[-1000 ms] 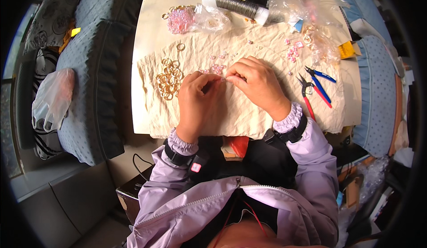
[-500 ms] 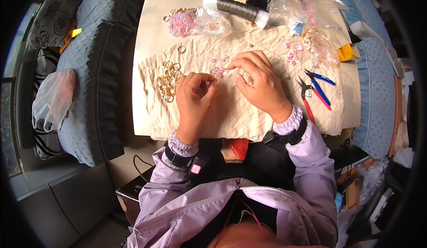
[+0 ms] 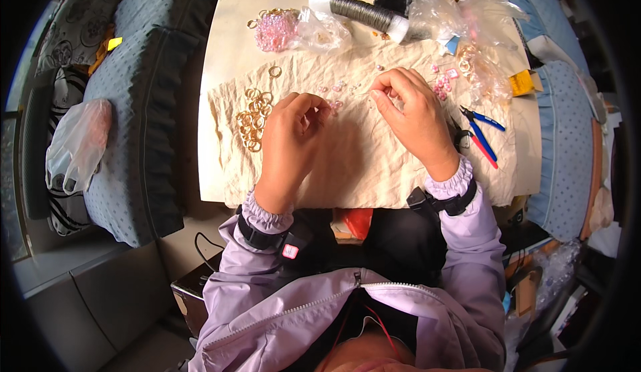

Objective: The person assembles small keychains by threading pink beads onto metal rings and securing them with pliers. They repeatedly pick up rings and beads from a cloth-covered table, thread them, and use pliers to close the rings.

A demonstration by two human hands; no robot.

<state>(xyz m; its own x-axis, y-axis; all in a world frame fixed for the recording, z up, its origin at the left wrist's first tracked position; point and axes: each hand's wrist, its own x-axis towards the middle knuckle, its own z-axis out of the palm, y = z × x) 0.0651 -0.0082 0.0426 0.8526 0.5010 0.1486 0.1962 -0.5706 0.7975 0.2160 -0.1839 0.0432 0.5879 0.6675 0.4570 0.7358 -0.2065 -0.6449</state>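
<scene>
My left hand (image 3: 288, 146) is closed in a pinch above the cloth, between a pile of gold rings (image 3: 253, 119) and a small cluster of pink beads (image 3: 336, 105) at its fingertips. What its fingers hold is too small to make out. To the right, my right hand (image 3: 419, 119) is also pinched, thumb against forefinger. Something very fine seems to stick out from that pinch, but I cannot tell what it is. Loose pale beads (image 3: 338, 86) lie on the cloth (image 3: 347, 171) just beyond and between the two hands.
Blue-and-red-handled cutters (image 3: 482, 131) lie right of my right wrist, beside partly hidden pliers (image 3: 462, 135). More pink beads (image 3: 441, 91) lie above them. At the back are a bag of pink beads (image 3: 275, 33), a spool of dark wire (image 3: 360, 11) and plastic bags (image 3: 434, 10).
My right hand has moved right, away from my left hand, and its forefinger has come down onto the thumb. My left hand has shifted slightly. The right wrist now covers more of the pliers.
</scene>
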